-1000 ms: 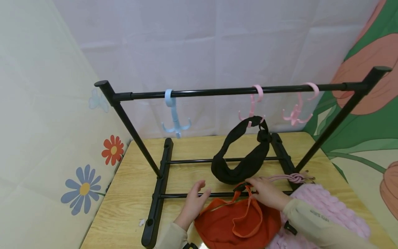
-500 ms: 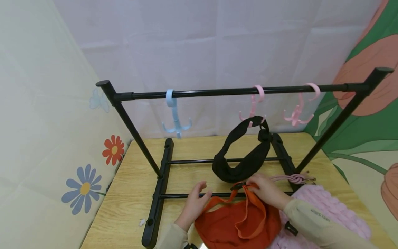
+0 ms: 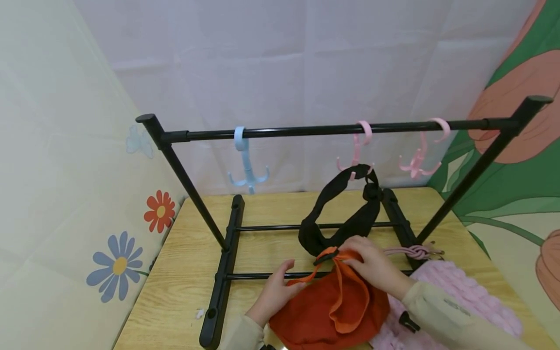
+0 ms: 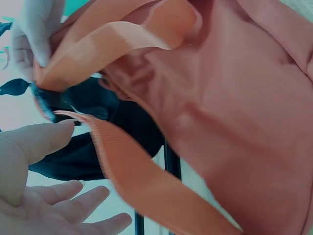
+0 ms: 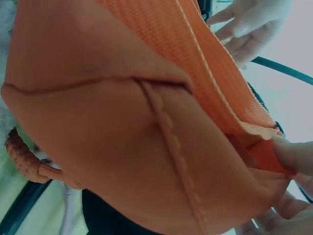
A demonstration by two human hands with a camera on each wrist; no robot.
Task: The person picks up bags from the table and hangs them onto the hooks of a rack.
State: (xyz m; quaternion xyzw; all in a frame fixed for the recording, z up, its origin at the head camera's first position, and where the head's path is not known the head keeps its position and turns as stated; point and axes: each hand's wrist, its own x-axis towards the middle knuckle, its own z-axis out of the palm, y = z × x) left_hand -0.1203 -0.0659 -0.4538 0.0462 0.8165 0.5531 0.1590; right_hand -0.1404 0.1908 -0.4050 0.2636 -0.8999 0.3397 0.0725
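Note:
An orange-red bag (image 3: 315,316) with an orange strap (image 3: 350,311) and a black buckle (image 3: 325,257) is at the front of the rack. My right hand (image 3: 372,262) pinches the strap and bag top beside the buckle; the right wrist view shows thumb and fingers on the orange fabric (image 5: 122,132). At the bag's left side is my left hand (image 3: 277,294), thumb and fingers apart; in the left wrist view this hand (image 4: 54,181) has extended fingers near the strap (image 4: 132,171), gripping nothing. Just behind, a black fabric loop (image 3: 319,209) hangs from a pink hook (image 3: 355,150).
A black rack bar (image 3: 302,131) carries a blue hook (image 3: 247,163) at left and another pink hook (image 3: 417,160) at right. A pink woven bag (image 3: 468,291) lies at right on the wooden table (image 3: 162,296). Low black crossbars join the rack's feet.
My right hand has raised the strap and buckle slightly, moving them left, and the orange-red bag has shifted a little left with them. My left hand has moved slightly right and down.

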